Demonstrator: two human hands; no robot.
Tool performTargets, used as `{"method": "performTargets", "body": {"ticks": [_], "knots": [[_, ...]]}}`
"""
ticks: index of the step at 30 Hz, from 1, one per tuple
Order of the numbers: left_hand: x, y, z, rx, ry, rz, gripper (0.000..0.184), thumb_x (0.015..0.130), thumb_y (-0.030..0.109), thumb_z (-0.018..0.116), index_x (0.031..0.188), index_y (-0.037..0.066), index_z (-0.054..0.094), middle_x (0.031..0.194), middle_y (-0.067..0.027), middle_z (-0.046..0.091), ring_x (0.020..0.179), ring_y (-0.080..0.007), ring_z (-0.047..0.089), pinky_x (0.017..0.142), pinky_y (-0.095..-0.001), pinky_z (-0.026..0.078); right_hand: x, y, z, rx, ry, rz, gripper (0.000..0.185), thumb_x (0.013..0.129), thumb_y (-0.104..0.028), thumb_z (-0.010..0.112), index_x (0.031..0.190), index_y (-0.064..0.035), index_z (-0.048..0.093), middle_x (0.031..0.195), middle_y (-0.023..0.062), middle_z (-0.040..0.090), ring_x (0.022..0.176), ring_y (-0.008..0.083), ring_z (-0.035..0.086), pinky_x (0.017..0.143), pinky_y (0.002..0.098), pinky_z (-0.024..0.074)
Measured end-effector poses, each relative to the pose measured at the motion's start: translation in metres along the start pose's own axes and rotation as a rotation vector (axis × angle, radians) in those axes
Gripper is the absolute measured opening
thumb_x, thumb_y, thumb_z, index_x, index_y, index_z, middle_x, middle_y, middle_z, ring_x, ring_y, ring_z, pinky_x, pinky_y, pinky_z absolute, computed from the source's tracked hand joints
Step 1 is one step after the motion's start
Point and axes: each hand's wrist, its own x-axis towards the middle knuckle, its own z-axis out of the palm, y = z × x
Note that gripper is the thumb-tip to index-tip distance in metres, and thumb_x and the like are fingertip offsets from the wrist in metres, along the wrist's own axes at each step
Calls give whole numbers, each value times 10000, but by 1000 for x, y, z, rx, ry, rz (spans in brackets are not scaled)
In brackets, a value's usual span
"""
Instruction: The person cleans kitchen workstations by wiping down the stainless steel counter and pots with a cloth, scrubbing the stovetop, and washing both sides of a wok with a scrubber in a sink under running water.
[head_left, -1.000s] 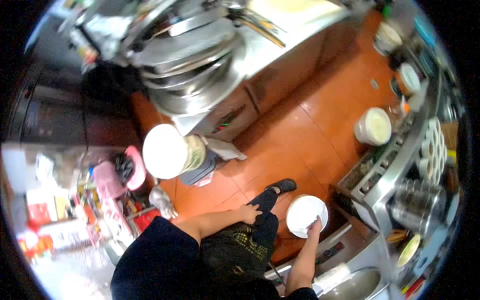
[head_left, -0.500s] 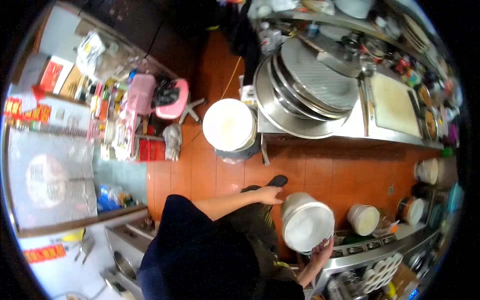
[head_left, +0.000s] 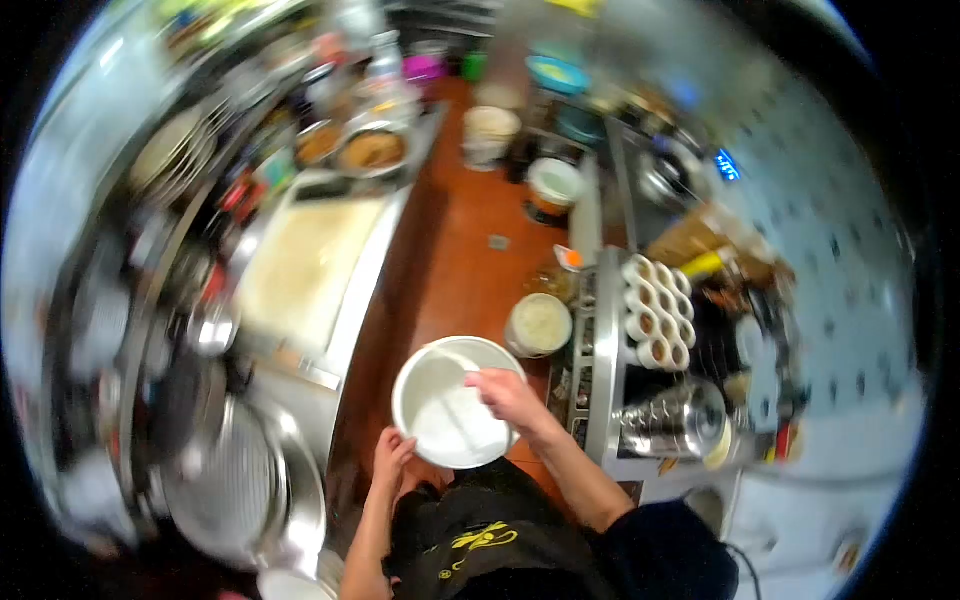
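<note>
A white bucket (head_left: 408,385) is in front of me, its inside white and its bottom covered with something white. My left hand (head_left: 393,452) grips the near left rim, thumb over the edge. Above the right part of the opening, my right hand (head_left: 508,400) is closed. A faint thin line runs below its fingers against the white inside; whether it is a bucket handle or something else is too blurred to tell.
To the left is a steel counter with a cutting board (head_left: 310,265) and stacked round pans (head_left: 225,490). A smaller tub (head_left: 540,325) stands on the red floor (head_left: 450,230). On the right, a stove side holds a white cup rack (head_left: 660,312) and a steel pot (head_left: 675,418).
My view has turned right, so the counter is now on my left. My right hand has moved from the bucket's rim to above its opening; the left hand now grips the rim.
</note>
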Motion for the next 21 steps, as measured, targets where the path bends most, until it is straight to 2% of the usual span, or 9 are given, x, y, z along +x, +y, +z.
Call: {"method": "performTargets", "body": {"ticks": [2,4,8,9,12,14,16,19,21], "knots": [[31,52,37,-33,-39,-19,268,890,139,682,1088,56,523,1036,-94,619,866,-167,632,711,-310,557,31,-32,-25,-1,7,-116,316,954,-362,621,824,-76,643,637,-72,470,538,51,404,469,222,299],[81,86,71,-128,-127,-58,170,917,164,639,996,81,514,916,-58,618,770,-144,615,651,-309,555,79,-49,-62,22,40,-124,454,930,-462,640,834,-21,695,648,-18,558,621,87,516,562,273,398],[172,152,121,-134,-239,-72,145,922,165,631,960,91,512,830,-34,604,695,-135,592,652,-292,561,141,-102,-109,59,128,-158,486,935,-476,630,811,-10,690,647,-20,543,621,86,479,569,274,378],[191,165,135,-49,-185,-63,142,920,167,635,959,91,522,831,-25,609,724,-141,614,661,-285,564,157,-115,-121,145,149,-195,483,937,-475,631,797,-16,688,641,-24,538,620,79,480,569,270,380],[271,212,177,-1,-301,-119,143,922,177,637,958,88,531,856,-33,630,760,-155,641,680,-310,576,212,-146,-168,159,227,-166,467,939,-471,631,807,-29,700,645,-22,557,624,71,498,571,256,389],[324,238,212,32,-417,-105,171,923,193,640,1010,72,557,980,-66,657,873,-178,657,743,-380,597,244,-157,-200,113,303,-175,425,945,-456,628,833,-53,705,646,-56,508,598,63,448,534,249,340],[382,259,241,45,-511,-153,193,920,195,643,1040,67,563,991,-62,654,906,-178,652,765,-382,598,262,-191,-226,287,351,-136,293,976,-355,605,960,-70,671,644,-92,418,526,8,335,448,193,238],[443,301,303,97,-609,-216,188,922,177,639,1041,59,555,996,-56,656,917,-169,650,775,-391,601,291,-219,-276,453,455,-36,297,980,-353,591,1027,-70,669,662,-97,405,525,-1,307,451,175,205],[487,325,351,158,-688,-239,166,927,163,631,1028,60,549,979,-44,648,899,-154,642,755,-389,610,314,-236,-309,401,530,-133,299,978,-356,596,1037,-71,666,675,-93,415,529,-1,310,454,173,210]]}}
